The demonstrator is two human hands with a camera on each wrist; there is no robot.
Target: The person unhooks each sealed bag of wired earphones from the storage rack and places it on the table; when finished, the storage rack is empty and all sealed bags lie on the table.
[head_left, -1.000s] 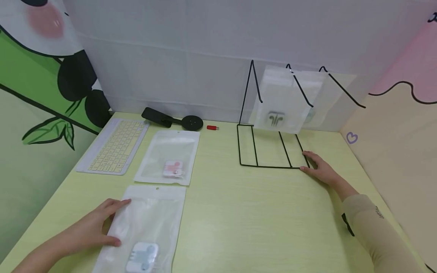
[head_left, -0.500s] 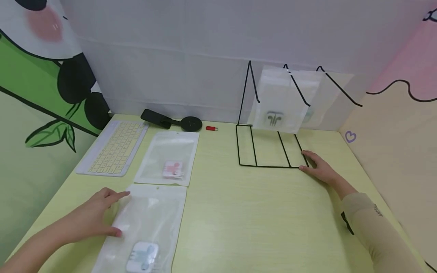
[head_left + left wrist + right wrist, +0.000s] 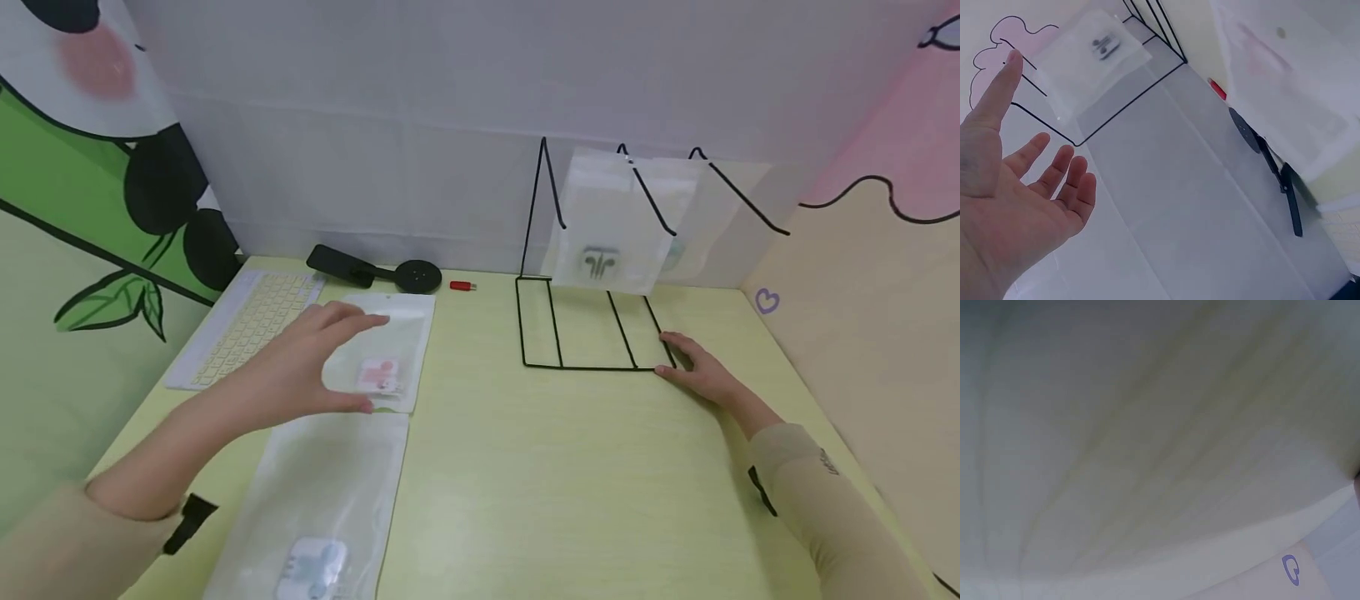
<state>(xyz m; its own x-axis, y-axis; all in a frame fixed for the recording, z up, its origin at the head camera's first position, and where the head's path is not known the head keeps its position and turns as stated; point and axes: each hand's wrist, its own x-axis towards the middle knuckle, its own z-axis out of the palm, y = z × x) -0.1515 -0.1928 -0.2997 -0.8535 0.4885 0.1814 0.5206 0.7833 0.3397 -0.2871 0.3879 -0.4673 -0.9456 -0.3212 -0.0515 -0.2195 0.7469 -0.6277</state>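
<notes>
My left hand (image 3: 311, 367) is raised over the upper clear zip bag (image 3: 420, 333), thumb and fingers spread apart with nothing between them. Inside that bag shows a small white case with pink marks (image 3: 378, 375). Below it lies a second zip bag (image 3: 337, 467) containing a white case with pale blue marks (image 3: 311, 567). In the left wrist view the left hand (image 3: 1022, 187) shows a bare palm. My right hand (image 3: 701, 367) rests at the front right corner of a black wire rack (image 3: 600, 368), its fingers touching the base bars. Fabric fills most of the right wrist view.
Zip bags with earphones (image 3: 600, 262) hang from the rack's hooks. A white keyboard (image 3: 251, 325) lies at the left. Behind the upper bag are a black stand with a round base (image 3: 416, 277) and a small red USB plug (image 3: 461, 286). A grey curtain (image 3: 360, 167) backs the table.
My left hand has left the lower bag's left edge and moved up and to the right, over the upper bag. My right hand stays at the rack's corner.
</notes>
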